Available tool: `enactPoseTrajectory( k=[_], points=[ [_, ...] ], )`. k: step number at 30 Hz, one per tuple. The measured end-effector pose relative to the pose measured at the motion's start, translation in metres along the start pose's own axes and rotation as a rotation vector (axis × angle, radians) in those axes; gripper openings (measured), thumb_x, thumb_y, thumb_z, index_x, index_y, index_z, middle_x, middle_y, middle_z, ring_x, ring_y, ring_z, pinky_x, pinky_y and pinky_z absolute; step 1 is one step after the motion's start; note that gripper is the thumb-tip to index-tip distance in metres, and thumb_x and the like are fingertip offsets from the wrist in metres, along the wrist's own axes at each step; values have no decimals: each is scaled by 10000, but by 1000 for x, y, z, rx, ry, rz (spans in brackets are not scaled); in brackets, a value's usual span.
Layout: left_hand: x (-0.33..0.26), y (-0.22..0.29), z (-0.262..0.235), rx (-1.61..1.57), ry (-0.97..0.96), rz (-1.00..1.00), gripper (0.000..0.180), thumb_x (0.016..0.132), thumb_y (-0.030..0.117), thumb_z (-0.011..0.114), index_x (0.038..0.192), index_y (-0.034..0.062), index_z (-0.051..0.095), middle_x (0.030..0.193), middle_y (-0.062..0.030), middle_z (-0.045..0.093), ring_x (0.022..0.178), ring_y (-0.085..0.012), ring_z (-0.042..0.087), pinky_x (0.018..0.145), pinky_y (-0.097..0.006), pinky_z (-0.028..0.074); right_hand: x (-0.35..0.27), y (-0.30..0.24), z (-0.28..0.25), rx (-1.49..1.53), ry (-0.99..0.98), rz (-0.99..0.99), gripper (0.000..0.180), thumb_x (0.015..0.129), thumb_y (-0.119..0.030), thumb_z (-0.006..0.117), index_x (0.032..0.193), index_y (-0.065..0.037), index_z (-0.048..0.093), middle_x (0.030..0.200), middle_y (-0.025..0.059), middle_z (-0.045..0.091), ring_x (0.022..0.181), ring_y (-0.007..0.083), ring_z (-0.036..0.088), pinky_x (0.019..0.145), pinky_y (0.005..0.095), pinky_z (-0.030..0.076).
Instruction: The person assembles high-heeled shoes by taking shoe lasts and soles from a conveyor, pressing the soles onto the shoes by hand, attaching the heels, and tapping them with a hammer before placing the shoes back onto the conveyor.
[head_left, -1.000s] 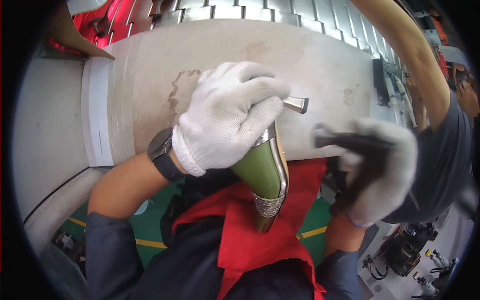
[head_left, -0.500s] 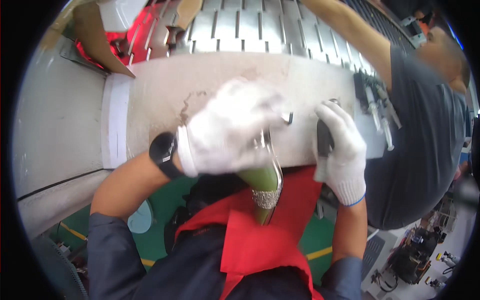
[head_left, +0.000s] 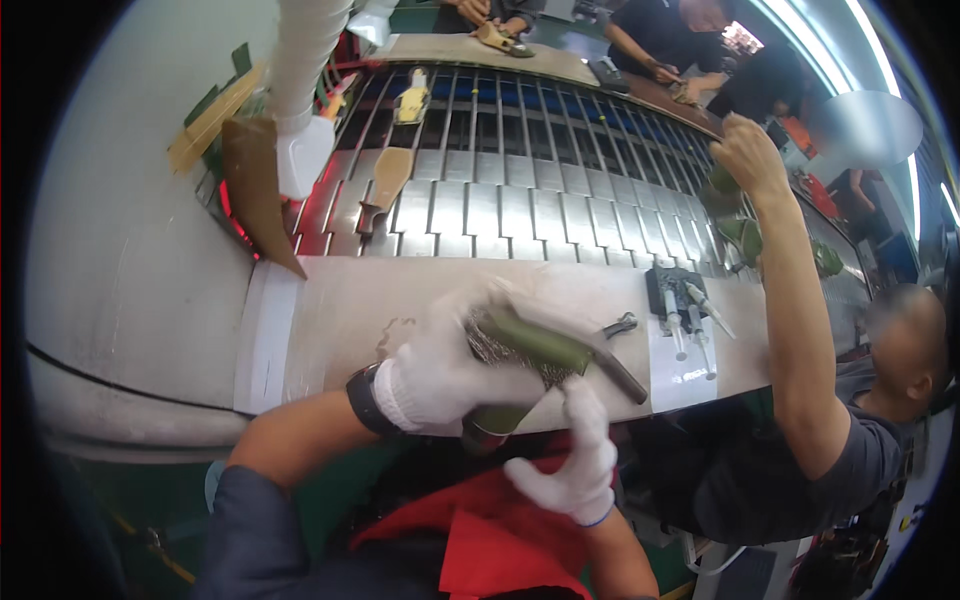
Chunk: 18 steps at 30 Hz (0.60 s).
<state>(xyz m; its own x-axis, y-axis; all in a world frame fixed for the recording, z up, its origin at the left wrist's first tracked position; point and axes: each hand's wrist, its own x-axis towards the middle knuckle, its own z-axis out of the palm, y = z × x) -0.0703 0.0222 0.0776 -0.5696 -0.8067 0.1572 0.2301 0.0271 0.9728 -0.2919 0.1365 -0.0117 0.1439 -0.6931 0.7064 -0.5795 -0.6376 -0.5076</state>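
Observation:
My left hand (head_left: 440,365), in a white glove and blurred by motion, is closed round a green shoe (head_left: 535,342) with a glittering band. The shoe is tilted just above the front of the pale bench (head_left: 340,330). My right hand (head_left: 578,455), also gloved, is open with its thumb spread. Its fingertips are at the shoe's lower side; whether they touch it I cannot tell. Right of the shoe, a dark rod-like tool (head_left: 622,378) slants over the bench, partly hidden behind the shoe. A small metal tool (head_left: 622,325) lies beyond it.
Several syringes (head_left: 690,325) lie by a black holder at the bench's right. Beyond runs a slatted metal conveyor (head_left: 500,215) bearing a tan-soled shoe (head_left: 388,180). A white duct nozzle (head_left: 305,155) hangs at left. A co-worker's arm (head_left: 790,260) reaches over the right side.
My view has tilted up toward the conveyor. The shoe has risen from my lap to the bench's front in my left hand. My right hand has released the dark-handled tool and come to the shoe.

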Motion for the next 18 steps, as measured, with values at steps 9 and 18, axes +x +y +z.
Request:
enactPoseTrajectory(
  k=[9,18],
  points=[
    [50,-73,-46,410,255,37,477,1092,329,674,1385,-47,666,1229,-156,766,1172,-222,734,1037,-362,586,120,35,51,809,303,655,505,983,-115,770,1437,15,591,1293,113,705,1119,194,704,938,355,591],
    [38,-94,-41,746,69,160,394,948,196,799,1245,-55,735,1160,-219,783,1077,-341,785,978,-429,624,217,219,77,-19,124,917,662,894,-347,795,1444,-6,653,1298,213,776,1233,355,731,1082,431,553]
  ],
)
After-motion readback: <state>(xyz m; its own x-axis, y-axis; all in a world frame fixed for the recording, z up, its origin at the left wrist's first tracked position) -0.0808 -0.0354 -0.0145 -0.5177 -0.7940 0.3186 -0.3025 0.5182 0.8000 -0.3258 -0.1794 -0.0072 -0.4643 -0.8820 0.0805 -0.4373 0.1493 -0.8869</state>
